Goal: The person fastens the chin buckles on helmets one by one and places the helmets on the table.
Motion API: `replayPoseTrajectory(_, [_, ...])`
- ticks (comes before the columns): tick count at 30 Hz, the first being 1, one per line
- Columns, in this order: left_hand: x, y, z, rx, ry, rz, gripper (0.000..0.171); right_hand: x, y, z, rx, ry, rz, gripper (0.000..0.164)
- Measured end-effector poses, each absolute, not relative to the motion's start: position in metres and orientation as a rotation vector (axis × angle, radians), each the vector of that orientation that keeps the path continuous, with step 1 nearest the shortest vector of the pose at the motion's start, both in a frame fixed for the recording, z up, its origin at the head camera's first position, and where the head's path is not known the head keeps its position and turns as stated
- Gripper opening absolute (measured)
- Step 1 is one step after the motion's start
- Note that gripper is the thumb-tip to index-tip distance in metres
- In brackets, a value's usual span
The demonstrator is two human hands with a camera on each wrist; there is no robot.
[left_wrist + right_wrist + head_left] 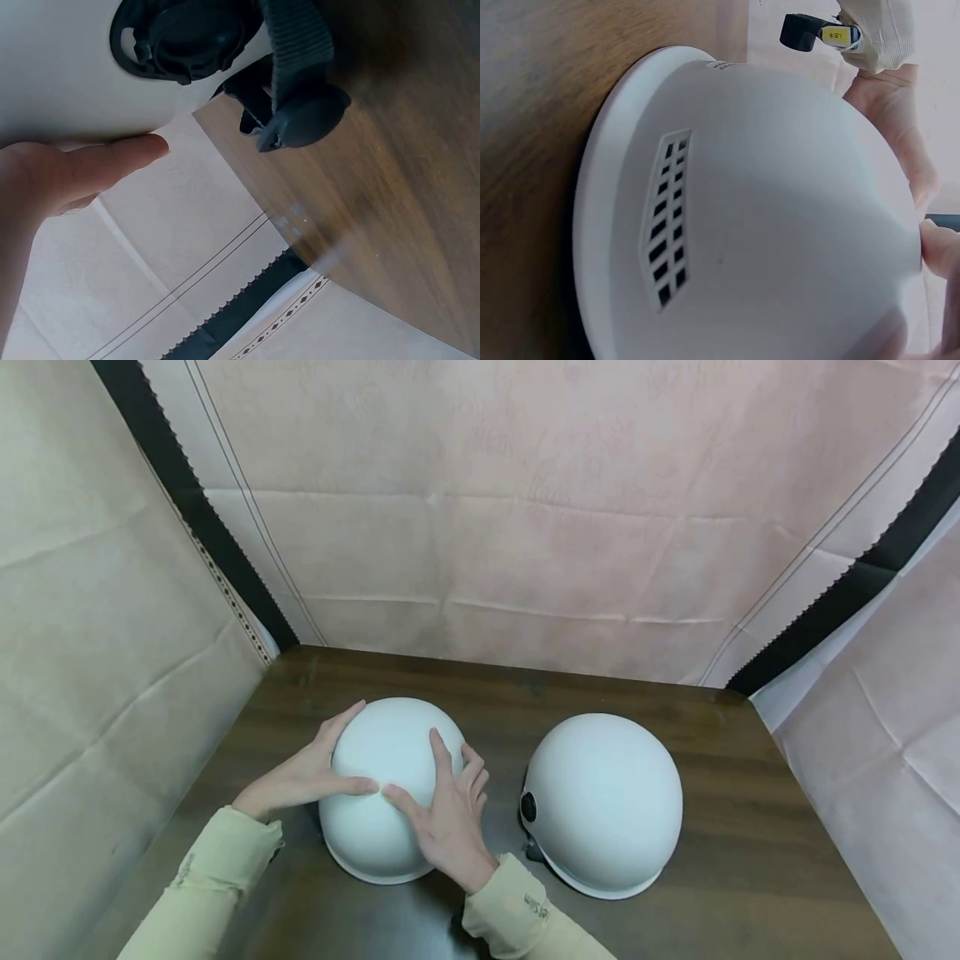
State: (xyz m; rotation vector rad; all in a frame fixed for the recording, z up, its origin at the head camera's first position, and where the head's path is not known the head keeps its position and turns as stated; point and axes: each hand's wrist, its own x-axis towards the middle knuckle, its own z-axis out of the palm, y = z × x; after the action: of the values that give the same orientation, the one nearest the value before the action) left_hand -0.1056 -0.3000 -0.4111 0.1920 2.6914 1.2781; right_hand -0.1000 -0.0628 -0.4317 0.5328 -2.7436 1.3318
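A white safety helmet [397, 735] sits dome-up on the brown table, with both hands on its shell. My left hand [318, 772] rests on its left side, thumb stretched across the front of the dome. On the right side my right hand [453, 818] touches it with spread fingers, its thumb tip close to the left thumb. In the left wrist view, a straight finger [112, 157] lies along the shell near a black round fitting [195, 37] and a dark strap [300, 45]. A slotted vent [667, 217] shows in the right wrist view.
A second white helmet [607, 802] stands on the table [750, 877] to the right, with a black round fitting [528, 807] on its left side. Pale fabric walls [525, 527] with black edging strips [195, 502] enclose the table at the back and sides.
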Motion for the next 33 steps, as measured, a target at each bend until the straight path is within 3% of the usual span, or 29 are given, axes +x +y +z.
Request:
replayPoseTrajectory(22, [-0.114, -0.309, -0.407, 0.105, 2.655, 1.219, 0.113, -0.112, -0.056, -0.422, 0.61, -2.805, 1.342, 0.083])
replayPoseTrajectory(33, [-0.117, -0.324, -0.399, 0.064, 2.684, 1.12, 0.115, -0.118, -0.051, -0.407, 0.578, -2.798, 1.473, 0.063])
